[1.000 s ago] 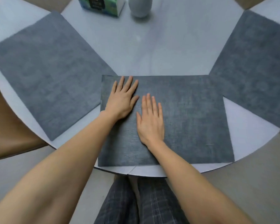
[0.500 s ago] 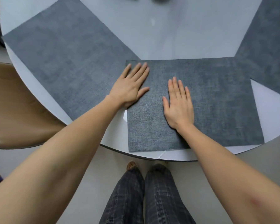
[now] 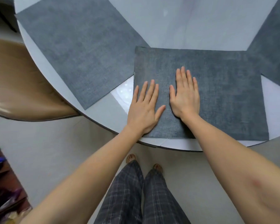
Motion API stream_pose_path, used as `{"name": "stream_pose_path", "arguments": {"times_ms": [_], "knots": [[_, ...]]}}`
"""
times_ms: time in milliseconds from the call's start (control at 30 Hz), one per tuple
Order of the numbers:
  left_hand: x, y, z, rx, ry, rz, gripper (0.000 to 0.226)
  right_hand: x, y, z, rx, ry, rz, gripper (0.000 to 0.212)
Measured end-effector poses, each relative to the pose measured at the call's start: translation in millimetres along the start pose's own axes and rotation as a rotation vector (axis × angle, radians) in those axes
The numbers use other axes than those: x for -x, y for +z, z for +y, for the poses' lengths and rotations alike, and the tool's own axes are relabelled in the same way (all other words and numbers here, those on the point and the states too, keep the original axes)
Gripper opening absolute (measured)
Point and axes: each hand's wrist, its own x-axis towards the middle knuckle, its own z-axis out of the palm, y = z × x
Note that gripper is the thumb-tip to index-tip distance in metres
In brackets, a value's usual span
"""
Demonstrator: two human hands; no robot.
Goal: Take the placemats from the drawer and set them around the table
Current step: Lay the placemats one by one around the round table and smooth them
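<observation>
On the round, glossy pale counter, I am pressing a rectangular woven grey placemat flat near the edge. My left hand is lying spread across its left border, my right hand flat beside it, fingers straight. Neighbouring placemats are running out of frame.

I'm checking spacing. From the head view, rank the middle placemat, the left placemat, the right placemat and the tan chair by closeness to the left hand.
1. Middle placemat: under the left hand.
2. Left placemat: just beyond, to its left.
3. Tan chair: farther left, off the table.
4. Right placemat: far right.
</observation>
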Motion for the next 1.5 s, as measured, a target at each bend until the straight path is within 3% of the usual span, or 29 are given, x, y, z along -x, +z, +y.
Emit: {"name": "stream_pose_path", "arguments": {"times_ms": [233,433,533,700,800,1067,1167,1233,1400,1500], "knots": [[21,-4,-25,-0.063,-0.070,-0.035,0.072,0,-1,1,-0.035,-0.018,0.015,0.059],[15,-32,-47,-0.301,-0.134,-0.022,0.080,-12,-15,-10,-0.029,0.022,0.037,0.052],[-21,-48,-43,-0.226,-0.061,0.030,0.072,-49,-28,-29,-0.073,0.084,0.068,0.040],[-98,-43,-46,0.119,-0.090,-0.032,0.060,-62,2,-36,-0.039,0.054,0.047,0.058],[-113,-22,-54,0.041,-0.116,-0.019,0.064,-62,6,-35,-0.023,0.052,0.054,0.059],[-169,-40,-82,-0.004,-0.512,-0.008,0.077,-61,5,-37,-0.031,0.063,0.048,0.059],[-145,-31,-56,-0.011,-0.287,0.084,0.072,-61,5,-37,-0.008,0.065,0.049,0.060],[-131,-22,-44,0.002,-0.181,0.035,0.072,-62,5,-37,0.001,0.065,0.048,0.060],[-146,-23,-59,-0.010,-0.151,-0.029,0.083,-62,6,-36,0.016,0.071,0.038,0.059],[-172,-32,-80,-0.040,-0.282,-0.033,0.080,-61,5,-37,0.007,0.065,0.040,0.061]]}}
